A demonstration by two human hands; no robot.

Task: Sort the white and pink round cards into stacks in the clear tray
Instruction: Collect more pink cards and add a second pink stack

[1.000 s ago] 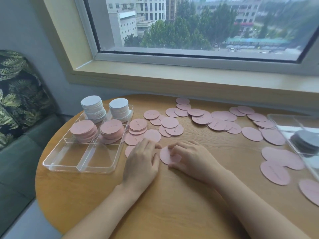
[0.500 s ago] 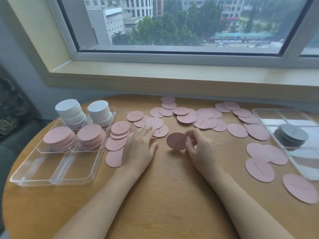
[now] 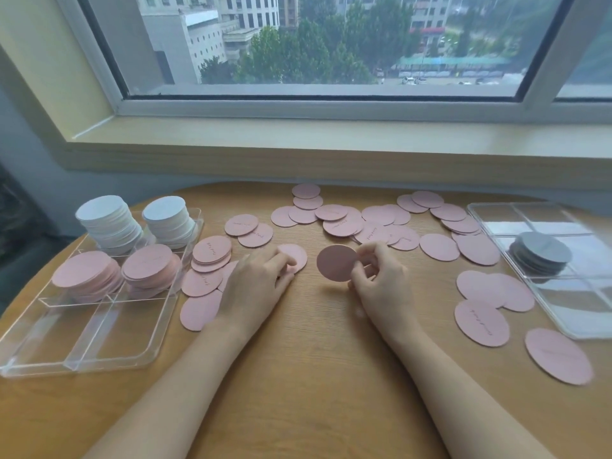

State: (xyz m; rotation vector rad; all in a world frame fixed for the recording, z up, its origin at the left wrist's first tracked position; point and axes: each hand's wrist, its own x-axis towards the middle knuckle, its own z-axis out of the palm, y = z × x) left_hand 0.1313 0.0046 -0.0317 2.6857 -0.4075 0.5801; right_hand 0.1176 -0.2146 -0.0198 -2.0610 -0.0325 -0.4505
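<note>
Right hand (image 3: 381, 283): I see its fingers pinching one thin, matte pink round paper card (image 3: 337, 262) by the right edge, lifted and tilted off the wooden worktop (image 3: 314, 376).
Left hand (image 3: 255, 286): spread flat, fingertips pressing a second pink round card (image 3: 296, 256) lying on the worktop.
Key relation: the clear plastic compartment tray (image 3: 99, 342) lies left of both hands; the left hand is nearer.
Tray contents: two pink stacks (image 3: 116, 273) in front of two white stacks (image 3: 139, 220).
Loose cards (image 3: 381, 223): scattered beyond and right of the hands.
</note>
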